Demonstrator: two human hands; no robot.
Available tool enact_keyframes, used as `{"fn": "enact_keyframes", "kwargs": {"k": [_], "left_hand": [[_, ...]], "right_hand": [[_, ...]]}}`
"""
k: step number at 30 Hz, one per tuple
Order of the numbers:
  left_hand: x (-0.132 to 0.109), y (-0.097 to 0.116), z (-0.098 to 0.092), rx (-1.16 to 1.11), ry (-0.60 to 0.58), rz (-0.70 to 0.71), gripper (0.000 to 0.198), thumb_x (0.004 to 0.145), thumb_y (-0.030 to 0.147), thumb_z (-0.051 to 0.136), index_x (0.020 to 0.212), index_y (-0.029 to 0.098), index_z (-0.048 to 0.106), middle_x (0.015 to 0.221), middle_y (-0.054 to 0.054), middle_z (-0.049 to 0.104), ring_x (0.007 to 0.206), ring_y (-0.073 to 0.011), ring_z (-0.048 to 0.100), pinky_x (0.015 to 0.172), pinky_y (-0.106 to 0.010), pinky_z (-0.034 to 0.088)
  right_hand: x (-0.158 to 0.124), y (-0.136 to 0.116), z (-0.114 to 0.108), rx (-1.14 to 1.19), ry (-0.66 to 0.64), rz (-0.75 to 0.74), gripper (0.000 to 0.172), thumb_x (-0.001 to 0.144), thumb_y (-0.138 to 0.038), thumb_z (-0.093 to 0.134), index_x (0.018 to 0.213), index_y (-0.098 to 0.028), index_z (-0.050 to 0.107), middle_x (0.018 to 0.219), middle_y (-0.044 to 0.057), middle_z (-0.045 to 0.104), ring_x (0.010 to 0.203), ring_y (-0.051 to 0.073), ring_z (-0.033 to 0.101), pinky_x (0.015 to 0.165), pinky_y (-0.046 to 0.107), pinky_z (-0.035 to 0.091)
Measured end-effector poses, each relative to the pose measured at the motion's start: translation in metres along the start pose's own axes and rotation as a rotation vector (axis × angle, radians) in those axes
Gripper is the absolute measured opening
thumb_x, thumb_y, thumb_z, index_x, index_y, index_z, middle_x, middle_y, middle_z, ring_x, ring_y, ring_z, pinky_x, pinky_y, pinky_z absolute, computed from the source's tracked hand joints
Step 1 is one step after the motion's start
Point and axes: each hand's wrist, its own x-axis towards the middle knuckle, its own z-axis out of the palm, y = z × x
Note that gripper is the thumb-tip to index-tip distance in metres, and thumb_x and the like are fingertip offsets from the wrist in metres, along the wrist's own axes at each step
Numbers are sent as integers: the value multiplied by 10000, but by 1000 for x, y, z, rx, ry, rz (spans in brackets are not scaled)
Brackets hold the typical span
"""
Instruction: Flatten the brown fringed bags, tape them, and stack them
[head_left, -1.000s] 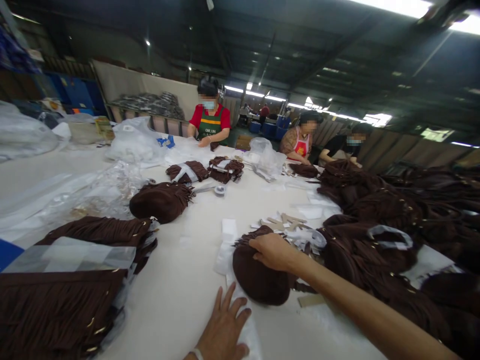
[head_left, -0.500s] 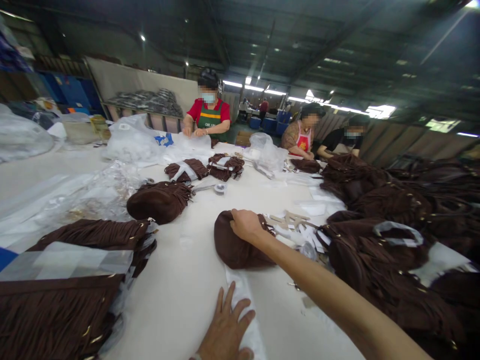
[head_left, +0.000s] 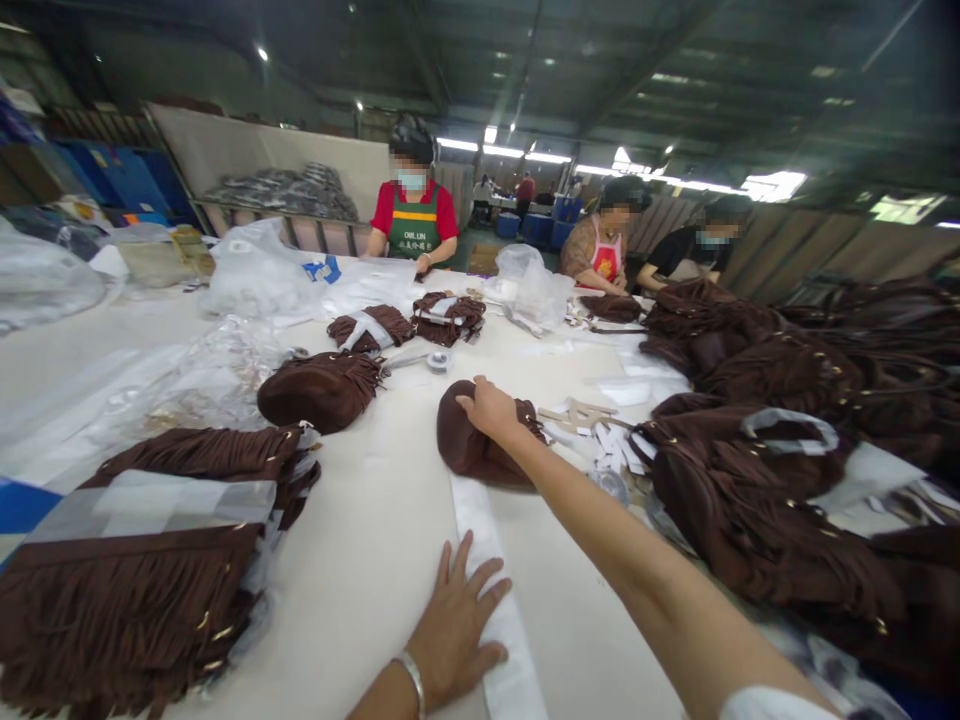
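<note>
My right hand (head_left: 491, 410) reaches far out over the white table (head_left: 367, 540) and rests on a rounded dark brown fringed bag (head_left: 469, 445), fingers curled over its top. My left hand (head_left: 454, 630) lies flat near the front edge, fingers spread, pressing one end of a long white strip (head_left: 491, 590). That strip runs from under the bag toward me. A second rounded brown bag (head_left: 319, 388) lies farther left.
Brown fringed bags are stacked at front left (head_left: 142, 570) and heaped along the right (head_left: 780, 450). Clear plastic bags (head_left: 195, 380) and white scraps (head_left: 600, 435) litter the table. A tape roll (head_left: 439, 360) lies mid-table. Three people work at the far side (head_left: 412, 215).
My right hand has pushed the brown bag away from me, off the white strip, which now lies uncovered. My left hand stayed flat on the strip's near end.
</note>
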Motion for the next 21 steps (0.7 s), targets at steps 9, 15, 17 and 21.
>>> {"fn": "enact_keyframes", "kwargs": {"k": [9,15,17,21], "left_hand": [[1,-9,27,65,533,-188,583,1010,340,302,1534,180,104,1606,-131,175,1491,-257,109,1192,-527,233],[49,-16,34,121,634,-211,630,984,416,304,1506,91,170,1566,-204,250,1474,-288,182,1169,-521,273],[59,-19,41,109,648,-161,636,964,427,297,1478,57,232,1530,-248,298,1458,-341,213,1139,-596,269],[77,-51,64,267,623,-136,697,893,479,311,1418,20,335,1519,-262,309,1459,-355,196,1152,-597,212]], "right_hand": [[-251,53,47,366,95,-450,421,996,-324,417,1398,-198,434,1446,123,466,1346,239,416,1096,435,401],[-354,54,116,363,202,-280,623,948,-255,488,1520,-199,249,1585,129,231,1456,295,221,1114,541,377],[-361,45,139,345,302,-218,657,900,-229,540,1504,-170,289,1565,162,269,1430,303,289,1086,507,424],[-342,23,197,270,529,-101,725,823,-339,642,1465,-160,357,1425,193,482,1295,340,491,957,493,535]]}}
